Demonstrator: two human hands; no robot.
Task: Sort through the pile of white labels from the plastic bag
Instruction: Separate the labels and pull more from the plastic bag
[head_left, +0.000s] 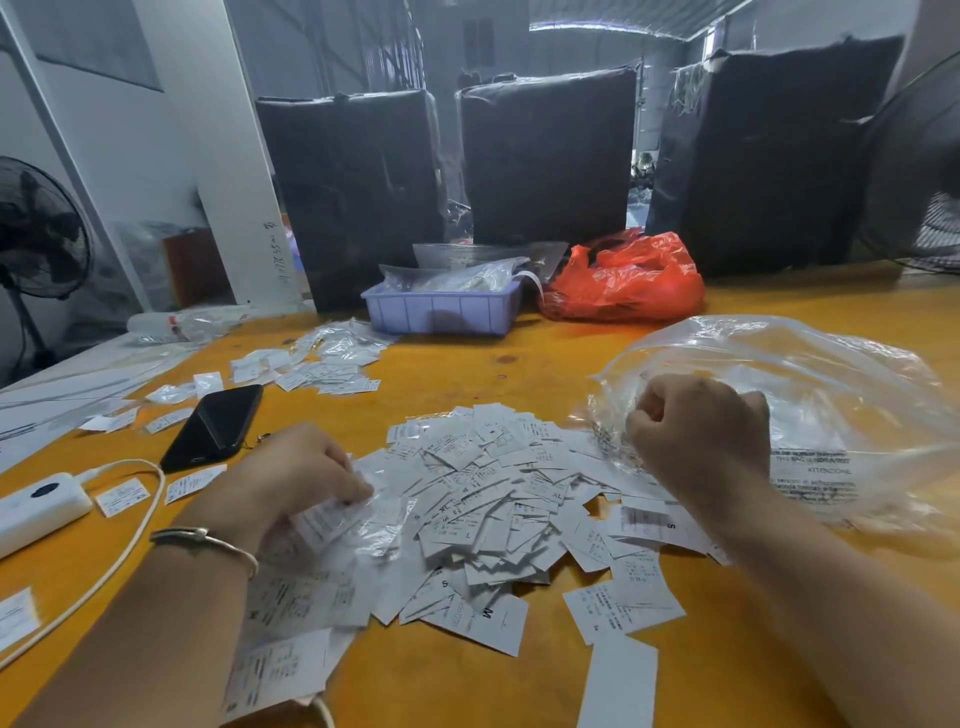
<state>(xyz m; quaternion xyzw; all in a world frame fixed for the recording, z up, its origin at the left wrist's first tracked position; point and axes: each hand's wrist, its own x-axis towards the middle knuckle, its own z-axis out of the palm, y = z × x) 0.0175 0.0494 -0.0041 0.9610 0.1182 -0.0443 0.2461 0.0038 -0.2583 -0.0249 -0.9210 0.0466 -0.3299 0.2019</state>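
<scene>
Across the middle of the head view, a loose pile of white printed paper labels (488, 499) is lying on the orange tabletop (519, 364), size letters showing on several. At centre left, the left hand (298, 470), a thin metal bangle (205, 540) on its wrist, is pinching a label in a small clear sleeve (332, 519) at the pile's left edge, fingers curled around it. At centre right, the right hand (698, 434) is gripping the rim of the large clear plastic bag (810, 410), fist closed on the crumpled film, the bag spreading toward the right edge. At left, a black smartphone (215, 426) is lying face up beside a white power bank (39, 512) with a white cable (130, 545). Toward upper centre, a lilac plastic tray (441, 312) is sitting just beside a red plastic bag (628, 280), with smaller scattered labels (311, 366) in the upper left.
</scene>
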